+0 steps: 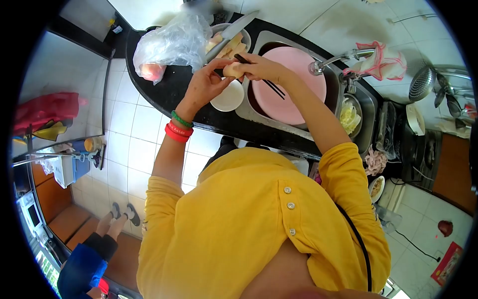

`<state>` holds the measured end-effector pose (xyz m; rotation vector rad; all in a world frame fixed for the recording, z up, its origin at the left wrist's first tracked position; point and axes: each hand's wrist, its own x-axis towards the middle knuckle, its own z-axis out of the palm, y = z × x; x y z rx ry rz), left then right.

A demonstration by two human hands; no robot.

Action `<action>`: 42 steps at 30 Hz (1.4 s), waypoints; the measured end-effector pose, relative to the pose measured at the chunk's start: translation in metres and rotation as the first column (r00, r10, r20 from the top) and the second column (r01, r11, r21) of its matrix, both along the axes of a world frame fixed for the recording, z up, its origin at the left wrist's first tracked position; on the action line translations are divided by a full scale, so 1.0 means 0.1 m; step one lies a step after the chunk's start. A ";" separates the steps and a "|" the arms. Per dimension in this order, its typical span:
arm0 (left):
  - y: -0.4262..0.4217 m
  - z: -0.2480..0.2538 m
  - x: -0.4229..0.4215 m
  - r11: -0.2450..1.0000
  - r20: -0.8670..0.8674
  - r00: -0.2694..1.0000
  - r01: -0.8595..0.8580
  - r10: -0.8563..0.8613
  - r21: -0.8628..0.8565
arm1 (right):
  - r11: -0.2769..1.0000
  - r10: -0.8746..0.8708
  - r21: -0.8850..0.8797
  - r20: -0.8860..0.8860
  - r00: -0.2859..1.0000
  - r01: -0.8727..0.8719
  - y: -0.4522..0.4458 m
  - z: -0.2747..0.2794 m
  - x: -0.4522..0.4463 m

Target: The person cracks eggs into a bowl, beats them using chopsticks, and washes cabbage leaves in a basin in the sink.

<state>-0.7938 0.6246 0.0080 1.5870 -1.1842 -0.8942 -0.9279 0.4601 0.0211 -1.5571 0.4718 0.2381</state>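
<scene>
Above a small white bowl [228, 95], my left hand [205, 85] holds an egg [233, 71] between thumb and fingers. My right hand [261, 68] grips a pair of dark chopsticks [274, 88] that point down over the pink basin [294, 84]; its fingers are close to the egg and partly hide it. Behind my hands, a large knife [232, 35] lies across a bowl of pale cut pieces [234, 49]. A clear plastic bag [174, 42] with something reddish in it is on the dark counter, left of the knife.
The basin sits in a metal sink [249, 112] under a faucet [338, 59] with a cloth [381, 62]. Right of it is a metal bowl of yellowish leaves [349, 118]. Utensils [423, 83] hang at the right. Another person [89, 254] is at the lower left.
</scene>
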 end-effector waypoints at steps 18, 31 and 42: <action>0.22 -0.30 -0.27 0.983 0.451 0.884 -0.047 0.124 -0.178 | 0.845 0.031 -0.526 0.230 0.973 0.097 0.50 -0.36 -0.14; 0.14 -0.32 0.00 0.982 0.563 0.821 0.016 0.095 -0.188 | 0.702 0.212 -0.712 0.232 0.949 0.018 0.34 -0.46 0.02; 0.11 -0.10 0.23 0.983 0.475 0.880 0.090 -0.003 -0.161 | 0.576 0.236 -0.815 0.096 0.967 -0.060 0.35 -0.28 0.05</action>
